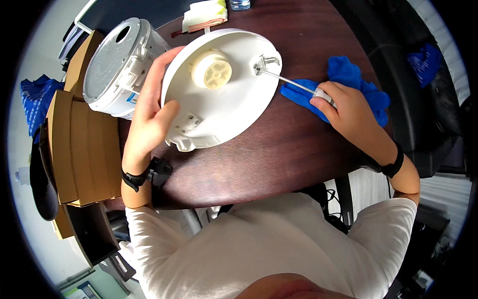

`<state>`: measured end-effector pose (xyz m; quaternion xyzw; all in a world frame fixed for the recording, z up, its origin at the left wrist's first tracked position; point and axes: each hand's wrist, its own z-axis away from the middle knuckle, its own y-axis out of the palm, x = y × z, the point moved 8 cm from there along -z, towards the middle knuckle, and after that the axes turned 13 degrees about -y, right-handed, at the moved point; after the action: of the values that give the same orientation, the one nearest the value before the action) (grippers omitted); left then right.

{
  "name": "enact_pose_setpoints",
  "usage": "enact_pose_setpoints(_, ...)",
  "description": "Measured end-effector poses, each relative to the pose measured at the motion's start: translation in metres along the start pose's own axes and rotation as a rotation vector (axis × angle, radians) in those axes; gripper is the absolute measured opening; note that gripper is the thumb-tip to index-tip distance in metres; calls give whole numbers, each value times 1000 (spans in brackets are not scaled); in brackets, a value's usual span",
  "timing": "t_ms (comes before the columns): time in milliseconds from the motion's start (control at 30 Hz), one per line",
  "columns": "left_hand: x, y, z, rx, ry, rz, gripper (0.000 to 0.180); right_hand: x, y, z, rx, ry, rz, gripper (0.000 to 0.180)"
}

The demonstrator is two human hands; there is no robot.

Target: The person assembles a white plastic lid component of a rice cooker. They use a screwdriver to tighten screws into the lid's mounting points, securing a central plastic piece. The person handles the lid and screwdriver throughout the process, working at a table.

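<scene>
My left hand point(152, 112) grips the left rim of a white oval plastic lid point(239, 109), thumb over the inner face and fingers along the edge. The lid is tilted so its inside faces me. A round cream-coloured cap point(217, 74) sits on that inner face, and a small metal bracket point(264, 65) is at its right side. In my right hand point(346, 107) is a screwdriver point(289, 81), its shaft pointing left and its tip at the bracket. Whether the tip sits in a screw is too small to tell.
Behind my left hand stands a white rice-cooker-like body point(112, 70) on the dark wooden table point(259, 164). A blue cloth point(348, 74) lies beneath my right hand. Cardboard boxes point(84, 149) stand at the left. A folded cloth point(205, 16) and a clear bottle point(240, 4) are at the far edge.
</scene>
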<state>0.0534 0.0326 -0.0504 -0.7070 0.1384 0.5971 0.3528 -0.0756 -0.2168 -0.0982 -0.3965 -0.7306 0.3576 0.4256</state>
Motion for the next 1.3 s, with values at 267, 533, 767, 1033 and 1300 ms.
enact_pose_setpoints(267,-4,5,1,-2,3,-32,75,2,-3,-4,13,-34,68,27)
enact_pose_setpoints(533,-8,10,7,13,19,-38,75,2,10,-7,80,-3,48,21)
enact_pose_setpoints(767,-17,16,11,22,87,-103,75,-2,17,-16,87,-37,163,27)
enact_pose_setpoints(1033,-18,14,13,-26,118,-207,73,-4,17,-24,97,-6,167,35)
enact_pose_setpoints(1300,-22,20,17,-14,138,-273,74,-7,85,11,338,607,-1068,47)
